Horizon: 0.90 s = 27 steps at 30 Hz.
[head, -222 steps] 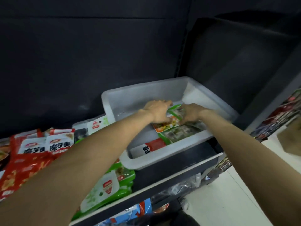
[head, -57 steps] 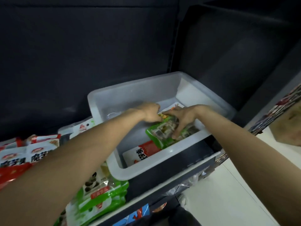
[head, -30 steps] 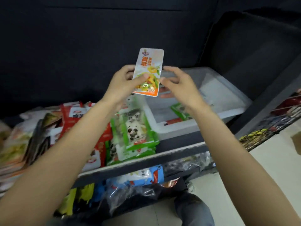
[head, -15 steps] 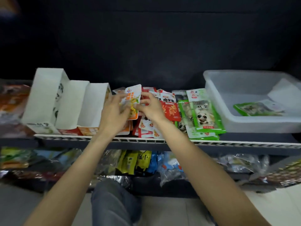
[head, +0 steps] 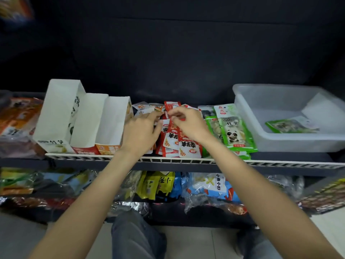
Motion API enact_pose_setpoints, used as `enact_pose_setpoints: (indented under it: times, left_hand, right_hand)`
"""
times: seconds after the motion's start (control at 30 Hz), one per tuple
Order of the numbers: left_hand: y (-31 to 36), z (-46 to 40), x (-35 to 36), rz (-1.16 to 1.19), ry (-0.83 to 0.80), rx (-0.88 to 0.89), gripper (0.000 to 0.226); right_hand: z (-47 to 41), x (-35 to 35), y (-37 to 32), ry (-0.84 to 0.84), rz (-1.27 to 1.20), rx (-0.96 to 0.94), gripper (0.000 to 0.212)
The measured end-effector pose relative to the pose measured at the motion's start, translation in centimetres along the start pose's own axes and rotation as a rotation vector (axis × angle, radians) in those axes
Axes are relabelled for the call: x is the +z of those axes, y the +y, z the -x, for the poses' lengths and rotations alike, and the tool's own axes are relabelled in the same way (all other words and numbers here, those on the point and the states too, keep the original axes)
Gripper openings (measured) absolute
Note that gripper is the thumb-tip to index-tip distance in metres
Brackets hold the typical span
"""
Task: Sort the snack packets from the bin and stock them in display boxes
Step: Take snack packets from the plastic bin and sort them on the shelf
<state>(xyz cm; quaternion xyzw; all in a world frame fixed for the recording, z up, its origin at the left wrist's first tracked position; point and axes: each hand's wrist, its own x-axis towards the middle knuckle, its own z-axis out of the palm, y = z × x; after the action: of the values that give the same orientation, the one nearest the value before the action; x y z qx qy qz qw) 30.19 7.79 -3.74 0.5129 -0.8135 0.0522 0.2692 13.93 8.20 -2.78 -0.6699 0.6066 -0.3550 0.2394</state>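
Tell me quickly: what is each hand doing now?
Left hand: open, flat over the orange packets, holding nothing visible.
Right hand: fingertips pinched above the red packets; whether it grips one cannot be told.

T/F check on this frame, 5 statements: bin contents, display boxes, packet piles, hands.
1. The clear plastic bin stands at the right end of the shelf. True.
2. The bin is empty. False: a green packet lies in it.
3. Three white display boxes stand left of the hands. True.
4. The green panda packets lie left of the red packets. False: they lie to the right, between the red packets and the bin.
5. The left hand and right hand are both inside the bin. False: both are over the packet piles in the middle of the shelf.
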Motion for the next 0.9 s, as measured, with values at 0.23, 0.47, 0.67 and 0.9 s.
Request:
enact_pose_setpoints:
  times: [0.23,0.47,0.67,0.9]
  left_hand:
    - [9.7,-6.4,2.1,0.414,-0.085,0.363,0.027]
    - [23.6,-14.8,9.7,0.486,-0.519,0.482,0.041]
    - [31.9,-19.9,18.6,0.176,-0.831,0.434,0.065]
    - [36.2,-19.5,24.1,-0.05,-0.968,0.516,0.094]
  right_hand:
    - [3.1,-13.4,5.4,0.115,0.321,0.014,0.017]
    - [3.9,-25.3,17.3,-0.037,0.592,0.443,0.031]
    - [3.5,-29.2,24.2,-0.204,0.719,0.709,0.035]
    - [2.5,-28.7,26.4,-0.315,0.649,0.722,0.059]
